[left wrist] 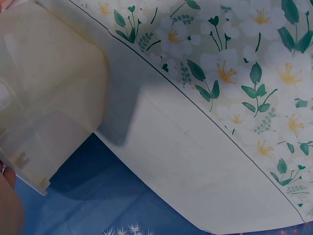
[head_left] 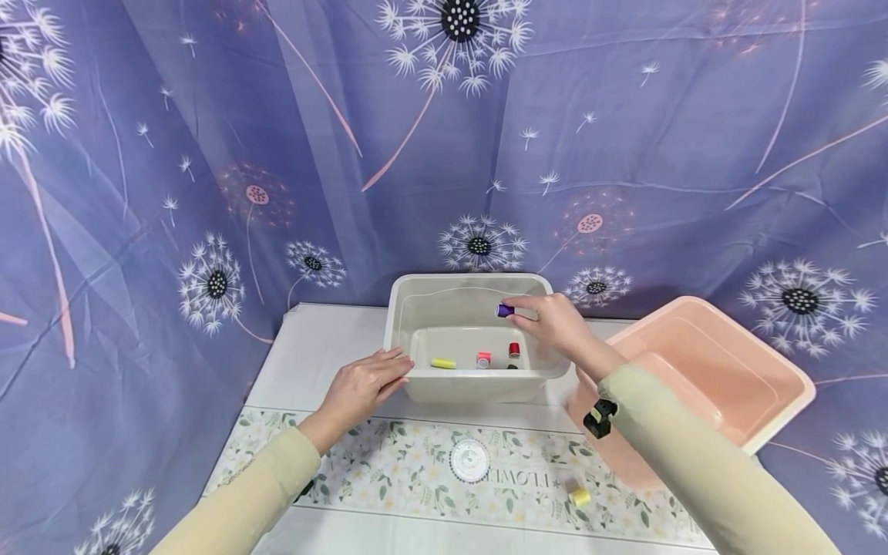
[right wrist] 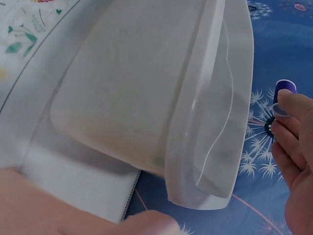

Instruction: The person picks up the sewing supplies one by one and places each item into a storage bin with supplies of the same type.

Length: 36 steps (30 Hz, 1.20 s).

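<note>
My right hand [head_left: 558,327] pinches a purple thread spool [head_left: 505,311] between thumb and fingers, above the right part of a whitish plastic bin [head_left: 472,389]. The same purple spool [right wrist: 284,93] shows in the right wrist view, with the hand [right wrist: 299,147] beyond the bin's rim. On the bin's front left corner rests my left hand [head_left: 364,383], its fingers fairly straight over the rim. Inside the bin lie a yellow spool [head_left: 443,363], a pinkish-red spool [head_left: 483,359] and a red spool [head_left: 514,350]. A dark item [head_left: 512,367] there is mostly hidden by the front wall.
A peach-coloured bin [head_left: 728,362] stands tilted at the right, partly behind the right sleeve. Another yellow spool [head_left: 579,496] lies on the flowered table cover [head_left: 388,470]. A purple dandelion curtain [head_left: 416,216] hangs behind the table and along its left side.
</note>
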Each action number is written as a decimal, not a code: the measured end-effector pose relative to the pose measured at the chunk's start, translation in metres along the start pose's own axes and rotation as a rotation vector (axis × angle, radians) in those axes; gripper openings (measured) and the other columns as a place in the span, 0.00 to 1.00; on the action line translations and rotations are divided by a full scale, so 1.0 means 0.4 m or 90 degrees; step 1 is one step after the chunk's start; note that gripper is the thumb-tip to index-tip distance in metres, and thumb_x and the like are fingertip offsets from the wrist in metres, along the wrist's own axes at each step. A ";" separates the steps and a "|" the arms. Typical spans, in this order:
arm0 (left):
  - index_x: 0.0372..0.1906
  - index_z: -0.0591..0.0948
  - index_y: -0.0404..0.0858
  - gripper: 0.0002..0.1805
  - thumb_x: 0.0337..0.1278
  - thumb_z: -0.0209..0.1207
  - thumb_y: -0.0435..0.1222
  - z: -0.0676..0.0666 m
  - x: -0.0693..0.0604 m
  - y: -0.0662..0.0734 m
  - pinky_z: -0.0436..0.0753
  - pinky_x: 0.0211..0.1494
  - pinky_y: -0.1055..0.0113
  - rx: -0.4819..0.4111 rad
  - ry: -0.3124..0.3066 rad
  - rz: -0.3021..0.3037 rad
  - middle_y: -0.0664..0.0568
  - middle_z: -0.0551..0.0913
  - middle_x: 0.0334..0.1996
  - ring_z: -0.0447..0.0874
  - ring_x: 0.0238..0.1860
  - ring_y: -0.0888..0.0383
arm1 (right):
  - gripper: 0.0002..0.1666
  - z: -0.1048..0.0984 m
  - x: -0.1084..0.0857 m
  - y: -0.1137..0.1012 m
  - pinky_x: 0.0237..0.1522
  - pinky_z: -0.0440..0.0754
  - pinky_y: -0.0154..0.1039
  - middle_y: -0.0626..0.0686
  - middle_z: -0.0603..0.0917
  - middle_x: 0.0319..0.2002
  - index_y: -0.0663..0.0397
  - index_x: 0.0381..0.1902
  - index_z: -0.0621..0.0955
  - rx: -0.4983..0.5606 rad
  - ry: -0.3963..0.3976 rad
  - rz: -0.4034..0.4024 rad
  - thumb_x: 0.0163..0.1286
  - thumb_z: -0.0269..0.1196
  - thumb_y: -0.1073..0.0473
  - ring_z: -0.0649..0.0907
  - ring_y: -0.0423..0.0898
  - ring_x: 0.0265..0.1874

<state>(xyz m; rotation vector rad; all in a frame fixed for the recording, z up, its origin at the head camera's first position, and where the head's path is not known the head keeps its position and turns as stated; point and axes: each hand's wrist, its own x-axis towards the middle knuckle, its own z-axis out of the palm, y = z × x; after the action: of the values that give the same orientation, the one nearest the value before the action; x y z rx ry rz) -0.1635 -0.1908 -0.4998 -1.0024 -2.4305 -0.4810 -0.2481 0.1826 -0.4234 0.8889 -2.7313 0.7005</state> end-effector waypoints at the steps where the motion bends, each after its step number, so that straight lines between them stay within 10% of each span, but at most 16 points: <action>1: 0.57 0.91 0.41 0.20 0.60 0.76 0.37 0.000 0.000 0.000 0.86 0.66 0.51 -0.001 0.003 0.002 0.47 0.91 0.55 0.90 0.59 0.50 | 0.20 -0.001 0.005 0.003 0.22 0.75 0.38 0.62 0.92 0.50 0.56 0.60 0.89 0.000 -0.003 -0.002 0.72 0.73 0.59 0.70 0.36 0.12; 6: 0.57 0.91 0.40 0.21 0.57 0.77 0.36 0.002 0.001 0.002 0.87 0.65 0.50 -0.003 0.010 0.004 0.46 0.91 0.54 0.90 0.58 0.49 | 0.18 0.000 0.032 0.014 0.26 0.83 0.44 0.60 0.92 0.51 0.55 0.59 0.89 -0.010 -0.023 -0.018 0.73 0.72 0.59 0.77 0.42 0.13; 12: 0.55 0.92 0.40 0.21 0.55 0.79 0.34 0.002 0.002 0.004 0.88 0.63 0.49 -0.012 0.018 0.003 0.46 0.92 0.53 0.91 0.57 0.48 | 0.17 0.010 0.069 0.023 0.46 0.89 0.57 0.57 0.92 0.50 0.53 0.58 0.90 -0.040 -0.060 -0.031 0.74 0.72 0.57 0.91 0.56 0.36; 36: 0.56 0.91 0.41 0.19 0.60 0.76 0.37 0.001 0.002 0.002 0.86 0.66 0.53 0.005 0.006 -0.005 0.50 0.92 0.54 0.90 0.60 0.52 | 0.13 0.050 0.153 0.050 0.46 0.91 0.55 0.56 0.93 0.47 0.55 0.51 0.92 -0.077 -0.154 -0.088 0.69 0.75 0.61 0.92 0.58 0.43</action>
<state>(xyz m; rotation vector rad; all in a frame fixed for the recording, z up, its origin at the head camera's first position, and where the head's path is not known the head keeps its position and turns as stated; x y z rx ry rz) -0.1636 -0.1898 -0.4997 -0.9861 -2.4270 -0.4772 -0.3099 0.1559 -0.4295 1.1883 -2.8444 0.4216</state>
